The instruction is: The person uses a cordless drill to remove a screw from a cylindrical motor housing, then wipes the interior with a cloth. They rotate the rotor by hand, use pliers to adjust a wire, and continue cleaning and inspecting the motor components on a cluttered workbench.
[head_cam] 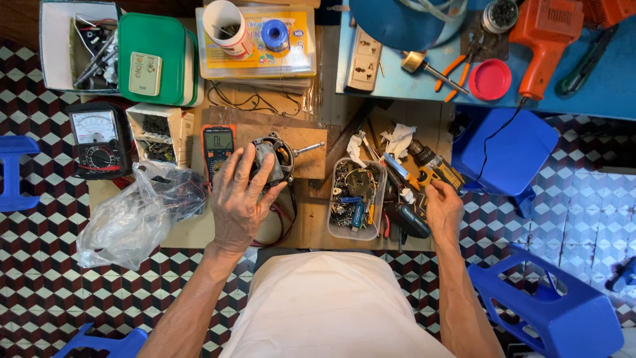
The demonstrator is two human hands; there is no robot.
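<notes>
**A:** ok what have the hands got here? Left hand [237,199] looks busy.

**B:** yeah, its fingers are spread and wrapped over a small electric motor [277,158] with a metal shaft poking out to the right. The motor sits on a wooden board [311,156] in the middle of the low surface [311,229]. Right hand [442,209] is down by the yellow and black cordless drill [434,171], fingers curled on a dark tool next to it; can't tell exactly how it's gripping.

**A:** and between the hands?

**B:** clear plastic tub [356,199] full of small parts. Orange digital multimeter [218,147] just left of the motor, black analog meter [99,139] further left, crumpled clear plastic bag [136,215] below that.

**A:** any packaging or labels?

**B:** at the top there's a flat yellow package in a clear sleeve [255,59], with a white cup with a red band [228,28] and a blue tape roll [275,34] sitting on it. Green lidded box [156,40] to its left carries a pale remote [145,73]. Up right, on a blue top, are a red round lid [490,79] and an orange heat gun [540,43].
</notes>
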